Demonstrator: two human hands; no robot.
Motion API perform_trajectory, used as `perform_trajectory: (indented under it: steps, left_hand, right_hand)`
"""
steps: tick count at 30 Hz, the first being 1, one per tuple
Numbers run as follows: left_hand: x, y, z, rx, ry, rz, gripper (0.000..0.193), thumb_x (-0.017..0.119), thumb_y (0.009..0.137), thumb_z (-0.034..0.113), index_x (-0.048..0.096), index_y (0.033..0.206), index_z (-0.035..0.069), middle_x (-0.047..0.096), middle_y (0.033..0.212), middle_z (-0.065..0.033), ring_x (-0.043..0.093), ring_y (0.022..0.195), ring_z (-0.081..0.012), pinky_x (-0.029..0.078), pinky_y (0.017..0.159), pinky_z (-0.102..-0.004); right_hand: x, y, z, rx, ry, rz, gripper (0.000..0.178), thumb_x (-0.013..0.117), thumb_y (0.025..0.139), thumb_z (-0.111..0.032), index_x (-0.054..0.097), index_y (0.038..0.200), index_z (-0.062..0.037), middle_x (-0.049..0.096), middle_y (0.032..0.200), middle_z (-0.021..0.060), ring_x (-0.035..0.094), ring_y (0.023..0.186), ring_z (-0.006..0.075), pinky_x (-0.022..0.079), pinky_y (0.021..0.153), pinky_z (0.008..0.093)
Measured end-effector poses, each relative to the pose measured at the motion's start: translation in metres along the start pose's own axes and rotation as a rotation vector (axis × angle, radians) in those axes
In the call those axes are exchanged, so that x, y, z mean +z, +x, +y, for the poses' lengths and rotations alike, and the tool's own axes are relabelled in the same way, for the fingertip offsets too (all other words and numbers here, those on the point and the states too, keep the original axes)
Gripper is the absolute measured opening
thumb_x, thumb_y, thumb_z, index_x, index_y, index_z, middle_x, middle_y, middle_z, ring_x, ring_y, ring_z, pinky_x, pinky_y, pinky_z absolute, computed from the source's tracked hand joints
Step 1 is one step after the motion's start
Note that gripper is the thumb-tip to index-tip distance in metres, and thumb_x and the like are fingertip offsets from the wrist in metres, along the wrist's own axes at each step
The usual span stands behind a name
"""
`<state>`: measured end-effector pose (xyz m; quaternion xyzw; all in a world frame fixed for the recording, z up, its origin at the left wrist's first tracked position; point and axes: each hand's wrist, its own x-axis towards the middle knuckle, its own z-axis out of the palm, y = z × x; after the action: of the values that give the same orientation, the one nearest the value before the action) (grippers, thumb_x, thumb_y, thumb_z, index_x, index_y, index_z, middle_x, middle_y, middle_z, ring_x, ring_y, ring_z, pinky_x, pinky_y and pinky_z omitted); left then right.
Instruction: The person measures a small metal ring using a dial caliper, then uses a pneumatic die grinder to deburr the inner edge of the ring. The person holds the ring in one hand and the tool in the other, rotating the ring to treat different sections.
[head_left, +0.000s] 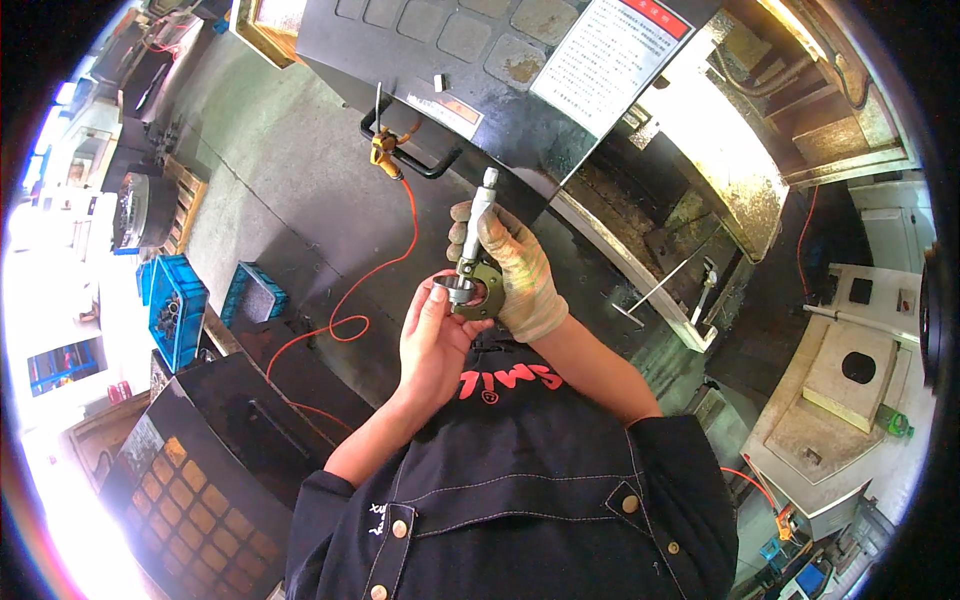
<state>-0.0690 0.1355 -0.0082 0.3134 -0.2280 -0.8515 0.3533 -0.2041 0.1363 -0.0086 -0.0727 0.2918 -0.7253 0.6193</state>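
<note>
My right hand (522, 275), in a worn pale glove, is closed around a micrometer (480, 222) with a silver barrel pointing up and a green frame. My bare left hand (430, 335) pinches a small shiny metal ring (456, 288). The ring sits at the micrometer's frame, its wall close to the measuring gap; whether both jaws touch it I cannot tell. Both hands are together in front of my dark apron.
Ahead stands a dark machine door (440, 50) with a black handle, where a yellow air gun (384, 148) hangs on an orange hose (400, 255). An open machine bay (650, 200) lies to the right. Blue crates (178, 312) with metal parts stand at left.
</note>
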Motion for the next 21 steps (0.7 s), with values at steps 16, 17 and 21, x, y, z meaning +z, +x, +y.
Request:
perform_trajectory:
  steps: [16, 17, 21]
  left_hand:
    - [-0.0010, 0.0030, -0.0005, -0.027, -0.004, 0.075, 0.029, 0.046, 0.097, 0.028, 0.048, 0.114, 0.005, 0.061, 0.101, -0.0082, 0.060, 0.091, -0.0179, 0.051, 0.075, -0.0358]
    - [-0.0016, 0.0033, -0.0006, -0.029, -0.004, 0.077, 0.029, 0.046, 0.097, 0.028, 0.048, 0.114, 0.005, 0.061, 0.101, -0.0082, 0.060, 0.091, -0.0179, 0.051, 0.075, -0.0357]
    - [-0.0032, 0.0032, -0.0008, -0.033, -0.002, 0.069, 0.029, 0.046, 0.097, 0.029, 0.048, 0.113, 0.005, 0.061, 0.101, -0.0084, 0.060, 0.092, -0.0183, 0.052, 0.075, -0.0363]
  right_hand:
    - [-0.0002, 0.0013, 0.0000, -0.011, -0.030, 0.011, 0.041, 0.067, 0.085, -0.035, 0.059, 0.108, -0.0032, 0.061, 0.087, 0.0031, 0.059, 0.077, 0.0115, 0.051, 0.068, 0.0248]
    - [0.0007, 0.0009, 0.0002, -0.015, -0.034, 0.017, 0.041, 0.067, 0.084, -0.036, 0.059, 0.108, -0.0033, 0.061, 0.087, 0.0030, 0.059, 0.077, 0.0115, 0.051, 0.068, 0.0248]
    - [-0.0008, 0.0014, 0.0014, -0.014, -0.047, 0.026, 0.042, 0.066, 0.084, -0.037, 0.059, 0.108, -0.0035, 0.061, 0.087, 0.0028, 0.059, 0.077, 0.0114, 0.051, 0.068, 0.0246]
